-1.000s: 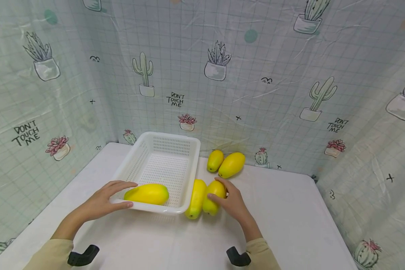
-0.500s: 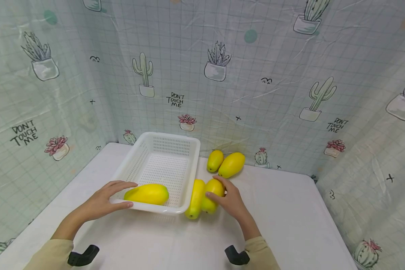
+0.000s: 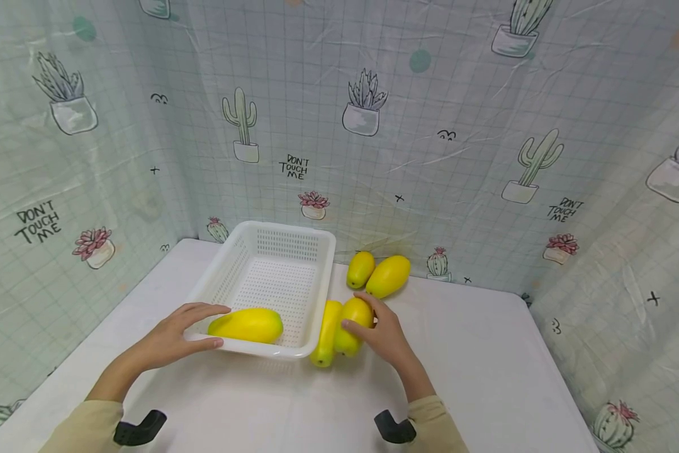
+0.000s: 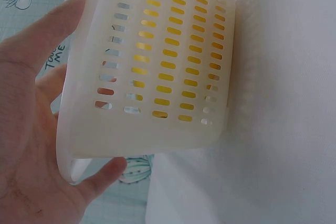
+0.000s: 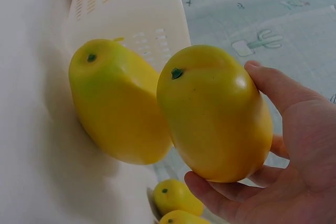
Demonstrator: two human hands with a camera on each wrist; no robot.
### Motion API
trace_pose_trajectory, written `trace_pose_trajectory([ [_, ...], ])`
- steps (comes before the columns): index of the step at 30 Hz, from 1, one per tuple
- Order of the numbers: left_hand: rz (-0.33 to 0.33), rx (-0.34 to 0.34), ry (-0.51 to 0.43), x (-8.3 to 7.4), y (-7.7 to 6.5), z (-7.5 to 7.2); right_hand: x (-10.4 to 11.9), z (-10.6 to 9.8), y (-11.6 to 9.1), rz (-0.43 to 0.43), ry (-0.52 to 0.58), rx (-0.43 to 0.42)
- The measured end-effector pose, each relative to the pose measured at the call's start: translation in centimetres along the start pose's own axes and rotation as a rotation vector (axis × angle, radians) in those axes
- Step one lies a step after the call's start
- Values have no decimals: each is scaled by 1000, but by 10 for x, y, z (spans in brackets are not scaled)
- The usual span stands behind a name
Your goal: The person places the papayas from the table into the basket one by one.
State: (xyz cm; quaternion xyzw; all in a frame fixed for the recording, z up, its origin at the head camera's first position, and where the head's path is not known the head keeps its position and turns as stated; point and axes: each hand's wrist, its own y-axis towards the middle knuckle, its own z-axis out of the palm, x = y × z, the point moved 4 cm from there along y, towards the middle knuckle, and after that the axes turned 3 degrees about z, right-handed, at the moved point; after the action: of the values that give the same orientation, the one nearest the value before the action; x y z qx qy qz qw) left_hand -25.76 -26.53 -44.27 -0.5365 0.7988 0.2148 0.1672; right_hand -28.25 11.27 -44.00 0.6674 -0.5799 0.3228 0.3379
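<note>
My left hand (image 3: 172, 333) grips the near-left corner of a white plastic basket (image 3: 265, 350), its thumb along the front rim. A large yellow mango (image 3: 247, 326) lies inside by the near wall; in the left wrist view its yellow shows through the basket's slots. My right hand (image 3: 383, 331) holds another mango (image 5: 215, 114) between thumb and fingers, stem end toward the right wrist camera. Right beside it, a longer mango (image 5: 118, 103) lies on the table against the basket's right side, partly covered by the held one in the head view.
Two more mangoes, a smaller one (image 3: 361, 269) and a bigger one (image 3: 389, 277), lie at the back of the white table (image 3: 475, 352). A cactus-print sheet (image 3: 418, 157) hangs behind and at both sides.
My right hand has shifted slightly left and upward in the head view with its mango, which now overlaps the neighbouring one more. The left hand and basket stay put.
</note>
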Motion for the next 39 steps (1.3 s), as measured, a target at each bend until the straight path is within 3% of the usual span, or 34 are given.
trace_pose_trajectory([
  [39, -18, 6, -1, 1, -1, 0, 17, 3, 3, -25, 54, 1],
])
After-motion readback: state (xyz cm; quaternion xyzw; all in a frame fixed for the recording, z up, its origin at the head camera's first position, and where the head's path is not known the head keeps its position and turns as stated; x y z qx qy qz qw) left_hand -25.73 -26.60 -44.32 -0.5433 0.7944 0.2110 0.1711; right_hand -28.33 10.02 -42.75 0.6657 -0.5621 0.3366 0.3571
